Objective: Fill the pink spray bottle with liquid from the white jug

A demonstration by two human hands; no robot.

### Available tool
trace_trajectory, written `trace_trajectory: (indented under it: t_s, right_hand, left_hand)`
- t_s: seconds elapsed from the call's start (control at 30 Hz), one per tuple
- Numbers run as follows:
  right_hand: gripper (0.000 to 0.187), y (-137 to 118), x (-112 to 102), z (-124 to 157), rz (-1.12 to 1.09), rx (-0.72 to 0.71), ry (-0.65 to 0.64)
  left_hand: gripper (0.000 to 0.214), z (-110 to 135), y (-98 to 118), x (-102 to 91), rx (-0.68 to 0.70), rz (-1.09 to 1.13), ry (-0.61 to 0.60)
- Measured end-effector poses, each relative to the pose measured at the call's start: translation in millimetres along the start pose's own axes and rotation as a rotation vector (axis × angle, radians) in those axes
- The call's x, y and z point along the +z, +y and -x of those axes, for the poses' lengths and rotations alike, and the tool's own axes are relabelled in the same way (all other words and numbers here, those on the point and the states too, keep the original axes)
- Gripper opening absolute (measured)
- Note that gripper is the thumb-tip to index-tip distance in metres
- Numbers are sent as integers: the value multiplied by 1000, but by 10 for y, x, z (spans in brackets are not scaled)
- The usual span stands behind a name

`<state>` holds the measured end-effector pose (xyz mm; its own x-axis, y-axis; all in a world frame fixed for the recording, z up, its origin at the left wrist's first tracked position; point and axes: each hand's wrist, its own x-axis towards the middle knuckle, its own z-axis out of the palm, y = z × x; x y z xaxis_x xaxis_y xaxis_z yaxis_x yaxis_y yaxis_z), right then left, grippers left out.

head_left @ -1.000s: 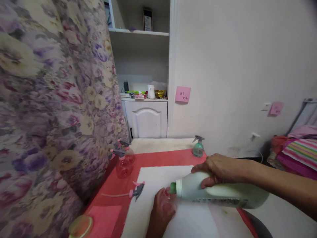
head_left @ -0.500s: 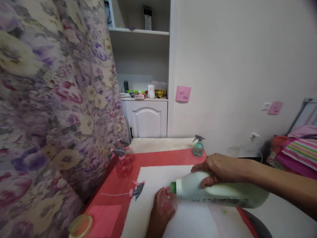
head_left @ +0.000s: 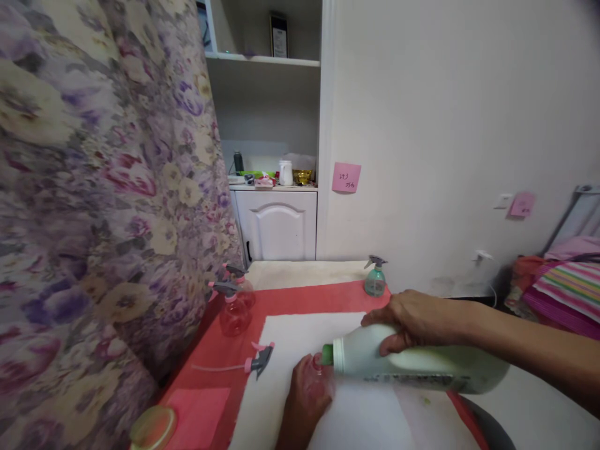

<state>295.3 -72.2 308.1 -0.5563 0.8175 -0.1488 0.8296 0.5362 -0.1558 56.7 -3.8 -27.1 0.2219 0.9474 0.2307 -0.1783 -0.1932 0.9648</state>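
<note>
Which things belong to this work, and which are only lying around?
Seemingly in use:
large pale bottle, tilted in the right hand
small pink bottle, in the left hand
loose spray head, probably

Seemingly just lying about:
white container
striped cloth

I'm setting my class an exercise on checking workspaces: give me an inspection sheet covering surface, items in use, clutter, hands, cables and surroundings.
Surface: red covering with a white sheet on it.
Items in use: pink bottle; pale green jug, tipped, its green spout at the bottle's mouth; loose spray head across the sheet's left edge.
Clutter: two pink spray bottles, left; green spray bottle, far right corner; round yellowish item, near left.
Hands: left hand holds the pink bottle; right hand grips the jug.
Cables: pale cord low on the wall; its end is unclear.
Surroundings: floral curtain, white cabinet, pink notes, colourful fabrics.
</note>
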Motion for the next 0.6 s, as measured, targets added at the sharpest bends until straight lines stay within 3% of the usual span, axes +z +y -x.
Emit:
trace_trajectory:
  t_s: [0.6]
  right_hand:
    - [47, 11, 1, -3, -29, -4, -2]
  left_hand:
    - [91, 3, 51, 27, 4, 14, 14]
